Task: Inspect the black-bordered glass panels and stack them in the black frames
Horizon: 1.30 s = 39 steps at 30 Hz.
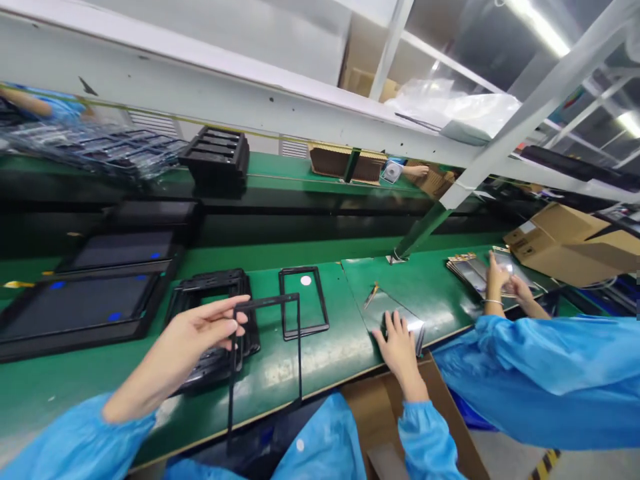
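Left grip (203, 340): partly closed, fingertips pinching a thin black frame (265, 302) above the green surface (330, 363).
Right grip (397, 353): open, flat on a silvery sheet (381, 308).
Risk: we judge the slender frame could bend or drop if the pinch slackens.

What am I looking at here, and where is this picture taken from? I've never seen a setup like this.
This is one view from a camera worn on a person's head, looking down at their own bare hands over a green workbench. There is no machine. The left hand holds a thin black rectangular frame; the right hand rests on a silvery sheet. Another black frame lies on the bench beside a black tray. At right, a co-worker's hands are at a stack of panels.
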Each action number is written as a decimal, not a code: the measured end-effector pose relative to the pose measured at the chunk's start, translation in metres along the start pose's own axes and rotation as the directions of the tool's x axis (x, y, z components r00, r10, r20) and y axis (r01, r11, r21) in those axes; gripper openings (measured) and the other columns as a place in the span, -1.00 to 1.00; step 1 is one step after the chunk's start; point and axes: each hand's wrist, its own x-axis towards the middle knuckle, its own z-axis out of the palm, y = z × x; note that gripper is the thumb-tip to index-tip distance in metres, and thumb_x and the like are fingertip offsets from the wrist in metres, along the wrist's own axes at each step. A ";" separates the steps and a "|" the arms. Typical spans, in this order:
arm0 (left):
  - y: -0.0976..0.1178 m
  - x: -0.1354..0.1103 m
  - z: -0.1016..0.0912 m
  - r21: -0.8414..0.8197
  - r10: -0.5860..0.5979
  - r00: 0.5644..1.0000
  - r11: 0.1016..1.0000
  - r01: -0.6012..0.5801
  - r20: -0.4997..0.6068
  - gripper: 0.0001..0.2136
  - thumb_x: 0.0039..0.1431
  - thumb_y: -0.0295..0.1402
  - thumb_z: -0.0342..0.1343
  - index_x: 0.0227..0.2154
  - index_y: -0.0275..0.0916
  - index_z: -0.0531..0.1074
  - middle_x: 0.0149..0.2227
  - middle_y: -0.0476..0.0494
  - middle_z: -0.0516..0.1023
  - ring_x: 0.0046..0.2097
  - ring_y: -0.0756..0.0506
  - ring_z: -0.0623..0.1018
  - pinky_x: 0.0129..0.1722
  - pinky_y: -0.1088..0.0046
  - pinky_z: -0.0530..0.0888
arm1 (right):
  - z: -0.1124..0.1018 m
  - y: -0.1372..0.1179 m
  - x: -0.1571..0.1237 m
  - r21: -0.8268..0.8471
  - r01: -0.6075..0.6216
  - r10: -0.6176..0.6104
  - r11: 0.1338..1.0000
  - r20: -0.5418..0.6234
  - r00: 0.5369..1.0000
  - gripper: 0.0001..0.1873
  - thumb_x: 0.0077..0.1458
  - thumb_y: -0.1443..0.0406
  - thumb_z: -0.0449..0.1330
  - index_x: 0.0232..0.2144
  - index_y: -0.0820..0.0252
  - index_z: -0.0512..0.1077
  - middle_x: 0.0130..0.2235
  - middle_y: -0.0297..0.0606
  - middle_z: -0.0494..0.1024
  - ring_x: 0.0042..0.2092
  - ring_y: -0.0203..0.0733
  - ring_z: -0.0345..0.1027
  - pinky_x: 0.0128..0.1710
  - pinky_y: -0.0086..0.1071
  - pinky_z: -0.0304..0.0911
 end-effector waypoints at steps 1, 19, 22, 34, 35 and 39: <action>-0.005 -0.002 0.004 0.007 -0.002 1.000 1.000 0.002 0.000 -0.48 -0.12 -0.18 0.55 -0.02 -0.11 0.73 -0.23 -0.17 0.76 -0.31 -0.16 0.71 -0.42 0.44 0.68 | 0.002 -0.001 -0.018 -0.010 0.066 -0.066 0.998 0.029 0.997 -0.23 0.29 0.01 0.17 0.41 0.31 0.33 0.50 0.18 0.17 0.52 0.45 -0.07 0.41 0.40 -0.10; -0.009 -0.034 0.032 -0.095 0.070 0.986 0.994 -0.055 0.154 -0.61 0.07 -0.30 0.48 0.00 -0.15 0.73 -0.31 -0.13 0.68 -0.31 -0.09 0.63 -0.36 0.46 0.61 | -0.080 -0.115 -0.124 0.904 -0.106 0.116 0.414 0.063 0.991 -0.37 0.08 0.13 0.51 0.20 0.01 0.57 -0.26 -0.28 0.64 -0.36 -0.14 0.53 -0.56 -0.42 0.43; -0.006 -0.043 0.029 -0.062 0.121 0.982 0.992 -0.113 0.147 -0.67 0.13 -0.33 0.42 -0.01 -0.12 0.74 -0.29 -0.14 0.69 -0.28 -0.09 0.64 -0.28 0.43 0.62 | -0.061 -0.144 -0.129 0.932 -0.248 0.081 0.264 0.235 0.969 -0.38 0.09 0.10 0.51 0.18 0.04 0.58 -0.26 -0.32 0.59 -0.42 -0.23 0.43 -0.61 -0.47 0.35; -0.010 -0.056 0.024 -0.128 0.178 0.976 0.979 -0.161 0.128 -0.70 0.19 -0.37 0.39 -0.02 -0.03 0.74 -0.25 -0.10 0.63 -0.25 -0.07 0.65 -0.21 0.44 0.63 | -0.046 -0.169 -0.129 0.955 -0.263 0.046 0.135 0.259 0.965 -0.45 0.04 0.15 0.55 0.10 0.04 0.64 -0.34 -0.33 0.55 -0.51 -0.33 0.32 -0.63 -0.49 0.27; -0.010 -0.056 0.025 -0.131 0.177 0.975 0.978 -0.160 0.131 -0.71 0.19 -0.37 0.39 -0.02 -0.03 0.75 -0.25 -0.10 0.63 -0.25 -0.07 0.65 -0.22 0.44 0.63 | -0.046 -0.170 -0.129 0.956 -0.258 0.052 0.136 0.254 0.966 -0.45 0.05 0.15 0.55 0.10 0.03 0.64 -0.34 -0.34 0.55 -0.51 -0.33 0.32 -0.63 -0.49 0.26; -0.008 -0.058 0.026 -0.150 0.159 0.977 0.979 -0.138 0.138 -0.71 0.19 -0.39 0.39 -0.03 -0.01 0.75 -0.22 -0.10 0.62 -0.24 -0.07 0.65 -0.21 0.44 0.63 | -0.044 -0.170 -0.132 0.957 -0.248 0.073 0.149 0.240 0.968 -0.44 0.06 0.13 0.54 0.12 0.02 0.62 -0.34 -0.35 0.55 -0.49 -0.31 0.33 -0.62 -0.49 0.27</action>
